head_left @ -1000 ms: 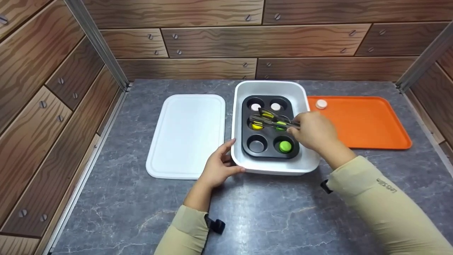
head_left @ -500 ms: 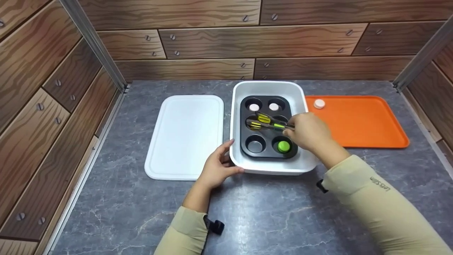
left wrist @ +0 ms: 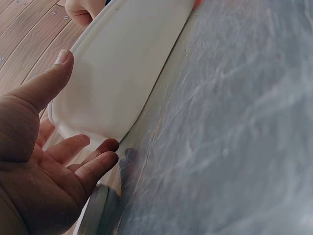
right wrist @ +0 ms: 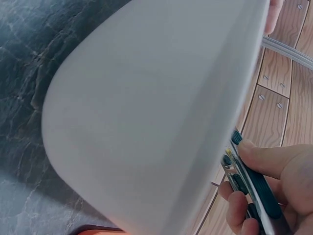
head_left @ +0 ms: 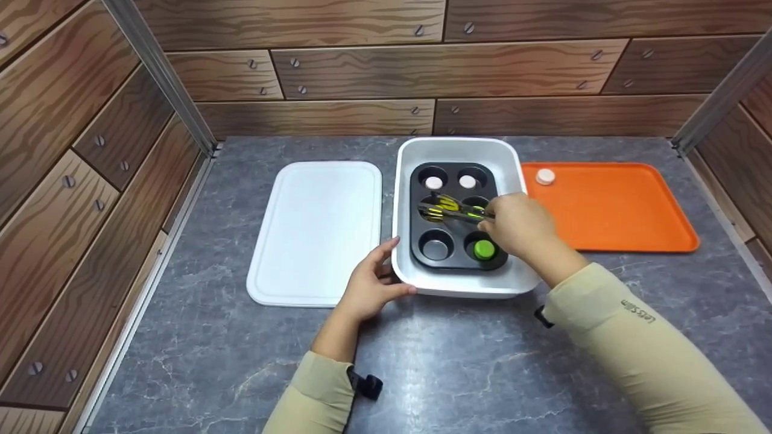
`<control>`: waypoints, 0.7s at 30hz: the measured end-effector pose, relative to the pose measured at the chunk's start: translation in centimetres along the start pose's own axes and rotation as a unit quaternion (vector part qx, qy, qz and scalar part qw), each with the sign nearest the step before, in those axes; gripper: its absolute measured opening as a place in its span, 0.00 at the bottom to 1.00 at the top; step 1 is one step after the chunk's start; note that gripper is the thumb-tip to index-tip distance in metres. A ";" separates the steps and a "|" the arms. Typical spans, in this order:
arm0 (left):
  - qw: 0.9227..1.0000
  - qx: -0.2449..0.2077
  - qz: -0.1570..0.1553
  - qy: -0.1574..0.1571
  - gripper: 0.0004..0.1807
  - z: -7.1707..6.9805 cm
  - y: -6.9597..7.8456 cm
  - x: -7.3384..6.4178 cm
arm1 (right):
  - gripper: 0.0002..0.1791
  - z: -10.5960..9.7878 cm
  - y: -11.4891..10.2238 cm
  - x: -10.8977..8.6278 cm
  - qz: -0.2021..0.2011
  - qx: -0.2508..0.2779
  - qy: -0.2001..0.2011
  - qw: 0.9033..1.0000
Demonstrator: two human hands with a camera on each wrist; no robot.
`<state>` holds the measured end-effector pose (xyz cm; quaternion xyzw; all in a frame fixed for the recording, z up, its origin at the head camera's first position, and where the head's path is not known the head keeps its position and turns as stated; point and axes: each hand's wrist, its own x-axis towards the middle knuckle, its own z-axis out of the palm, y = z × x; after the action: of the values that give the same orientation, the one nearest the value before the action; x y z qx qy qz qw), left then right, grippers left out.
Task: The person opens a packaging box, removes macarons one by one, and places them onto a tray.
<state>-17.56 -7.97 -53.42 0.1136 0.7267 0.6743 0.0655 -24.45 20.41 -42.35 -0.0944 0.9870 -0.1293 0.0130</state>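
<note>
My right hand (head_left: 522, 223) grips metal tongs (head_left: 461, 212) with dark handle grips (right wrist: 261, 188), plain in the right wrist view. The tong heads lie over the left middle cup of a dark muffin tin (head_left: 455, 238), around a yellow round piece that is partly hidden. A white deep bin (head_left: 467, 292) holds the tin. Two pale round pieces (head_left: 433, 182) sit in the back cups. Green ones lie in the right middle and right front cups, the front one (head_left: 484, 249) fully visible. My left hand (head_left: 369, 289) touches the bin's front left corner, thumb apart from the fingers.
A white flat lid (head_left: 319, 232) lies left of the bin. On the right, an orange tray (head_left: 621, 208) bears one pale round piece (head_left: 545, 176) near its back left corner. Wood-patterned walls (head_left: 362, 72) stand behind and beside the grey marbled table (head_left: 458, 367).
The right hand and tongs have shifted slightly left and lower over the tin, the tong heads drawing closer together over the left middle cup. The left hand stays at the bin's corner.
</note>
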 end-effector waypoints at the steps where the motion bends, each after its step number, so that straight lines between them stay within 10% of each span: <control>1: 1.000 0.000 0.001 0.000 0.54 0.0 0.0 0.0 | 0.12 0.1 0.0 -0.1 -0.001 -0.001 0.003 1.000; 21: 1.000 -0.003 0.004 -0.004 0.54 0.1 0.0 0.0 | 0.10 0.1 0.5 -0.9 -0.022 0.007 0.034 0.999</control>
<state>-17.58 -7.89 -53.42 0.1192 0.7239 0.6763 0.0663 -23.69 21.03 -42.60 -0.1117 0.9836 -0.1398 -0.0228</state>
